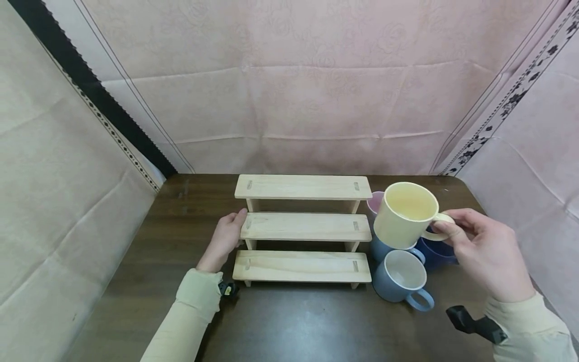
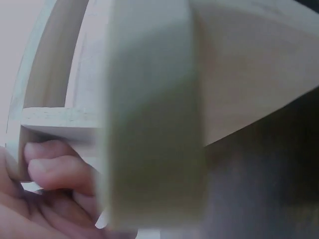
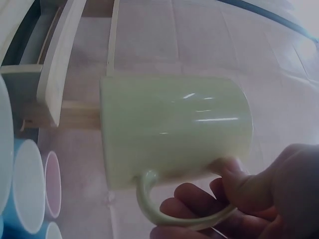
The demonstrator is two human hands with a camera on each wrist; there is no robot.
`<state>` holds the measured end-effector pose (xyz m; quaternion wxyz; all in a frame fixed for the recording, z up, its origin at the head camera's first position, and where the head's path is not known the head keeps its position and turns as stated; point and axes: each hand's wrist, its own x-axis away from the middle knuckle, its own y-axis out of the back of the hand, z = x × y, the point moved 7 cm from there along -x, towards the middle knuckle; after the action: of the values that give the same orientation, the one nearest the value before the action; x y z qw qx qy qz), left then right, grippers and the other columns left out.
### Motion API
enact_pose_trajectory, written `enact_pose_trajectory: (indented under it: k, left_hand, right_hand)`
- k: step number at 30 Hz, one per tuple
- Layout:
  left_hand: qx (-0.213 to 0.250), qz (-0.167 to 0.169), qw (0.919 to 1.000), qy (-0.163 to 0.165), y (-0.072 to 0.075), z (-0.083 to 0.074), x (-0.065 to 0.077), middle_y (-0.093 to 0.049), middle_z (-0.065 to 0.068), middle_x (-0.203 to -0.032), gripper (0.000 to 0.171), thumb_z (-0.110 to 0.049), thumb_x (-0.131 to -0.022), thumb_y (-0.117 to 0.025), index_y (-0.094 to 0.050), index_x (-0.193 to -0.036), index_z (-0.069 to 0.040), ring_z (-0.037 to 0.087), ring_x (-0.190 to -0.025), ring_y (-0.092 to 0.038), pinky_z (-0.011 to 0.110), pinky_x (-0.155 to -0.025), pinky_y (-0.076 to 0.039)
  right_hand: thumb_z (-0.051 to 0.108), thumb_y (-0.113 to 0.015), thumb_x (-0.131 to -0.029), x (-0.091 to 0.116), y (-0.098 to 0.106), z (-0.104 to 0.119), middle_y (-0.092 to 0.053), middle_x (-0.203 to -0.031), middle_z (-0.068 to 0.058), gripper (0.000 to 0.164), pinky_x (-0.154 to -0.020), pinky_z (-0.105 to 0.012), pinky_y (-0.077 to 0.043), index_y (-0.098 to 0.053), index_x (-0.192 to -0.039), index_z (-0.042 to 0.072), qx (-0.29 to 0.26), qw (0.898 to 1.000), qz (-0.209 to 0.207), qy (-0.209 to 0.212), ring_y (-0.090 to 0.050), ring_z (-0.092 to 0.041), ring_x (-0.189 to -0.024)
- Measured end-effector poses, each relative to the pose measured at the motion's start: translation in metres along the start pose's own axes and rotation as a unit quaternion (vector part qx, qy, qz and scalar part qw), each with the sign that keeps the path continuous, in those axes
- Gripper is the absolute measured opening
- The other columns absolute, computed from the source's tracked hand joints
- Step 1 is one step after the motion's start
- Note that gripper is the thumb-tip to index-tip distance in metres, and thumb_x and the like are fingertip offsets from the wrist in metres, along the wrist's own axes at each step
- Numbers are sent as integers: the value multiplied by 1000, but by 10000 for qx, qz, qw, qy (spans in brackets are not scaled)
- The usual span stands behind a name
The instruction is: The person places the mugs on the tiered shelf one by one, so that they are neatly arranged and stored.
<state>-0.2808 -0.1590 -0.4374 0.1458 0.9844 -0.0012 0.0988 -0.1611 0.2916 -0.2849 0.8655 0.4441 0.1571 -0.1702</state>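
Observation:
A pale yellow mug (image 1: pixel 400 221) is held up by its handle, pinched between the thumb and curled fingers of my right hand (image 1: pixel 490 251). The right wrist view shows the mug (image 3: pixel 174 129) on its side, its handle inside the grip. At the middle of the table stands a three-step wooden rack (image 1: pixel 303 226). My left hand (image 1: pixel 224 239) grips its left side near the middle step. In the left wrist view, its fingers (image 2: pixel 62 172) curl around a wooden upright, partly hidden by a near board.
Right of the rack, a blue mug (image 1: pixel 398 276) stands in front of another blue one, mostly hidden. A dark blue mug (image 1: pixel 436 254) and a pink mug (image 1: pixel 375 202) are partly covered by the raised mug. Pale cloth (image 1: pixel 289 100) hangs around the brown table (image 1: pixel 298 322).

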Motion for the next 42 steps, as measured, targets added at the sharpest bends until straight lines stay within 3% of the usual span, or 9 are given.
enact_pose_trajectory:
  k: [3,7,14,20,24,35,42]
  left_hand:
    - [-51,-26,10000,-7,2,-1,1,-47,3,-66,43,-41,-103,-42,-56,-97,-1,17,-51,-41,29,-54,-40]
    - [-65,-42,10000,35,5,-2,3,-55,7,-79,44,-38,-102,-47,-60,-109,3,18,-62,-50,32,-61,-47]
    - [588,124,9981,158,5,-2,5,-58,16,-101,45,-33,-100,-54,-57,-119,7,20,-81,-57,32,-65,-53]
    - [825,210,9963,138,3,1,4,-57,14,-100,41,-31,-102,-51,-56,-118,6,20,-81,-56,34,-70,-51]
    - [880,270,9957,86,2,2,2,-58,14,-100,40,-30,-103,-49,-55,-119,6,20,-82,-57,37,-73,-50]
    - [862,323,9957,-35,1,1,2,-58,14,-99,40,-30,-104,-47,-54,-121,6,20,-80,-57,34,-71,-49]
    - [882,248,9958,-62,1,1,3,-58,12,-96,39,-30,-103,-48,-55,-118,5,19,-78,-57,42,-75,-50]
  right_hand:
    - [24,-74,-88,-5,-5,6,-72,-87,-7,17,-58,-8,-43,-72,-99,10,-153,9998,56,71,-58,12,-68]
    - [27,-72,-89,-13,-12,12,-72,-89,-8,21,-59,-7,-44,-71,-102,11,-223,9995,195,83,-60,9,-69]
    - [30,-69,-92,-29,-23,24,-73,-89,-7,21,-62,-9,-46,-71,-103,12,-338,9985,400,179,-63,4,-72]
    - [32,-67,-93,-39,-33,36,-73,-91,-8,26,-61,-15,-47,-70,-107,10,-411,9967,653,238,-66,-15,-80]
    - [30,-67,-93,-46,-40,47,-73,-93,-10,26,-62,-12,-48,-69,-108,8,-593,9954,689,298,-69,-23,-82]
    - [23,-69,-92,-59,-59,70,-73,-90,-10,21,-63,-13,-50,-70,-104,5,-1132,9901,646,518,-70,-18,-81]
    - [21,-70,-92,-68,-69,85,-72,-86,-10,21,-62,-15,-51,-70,-101,2,-1405,9852,650,743,-68,-17,-76]
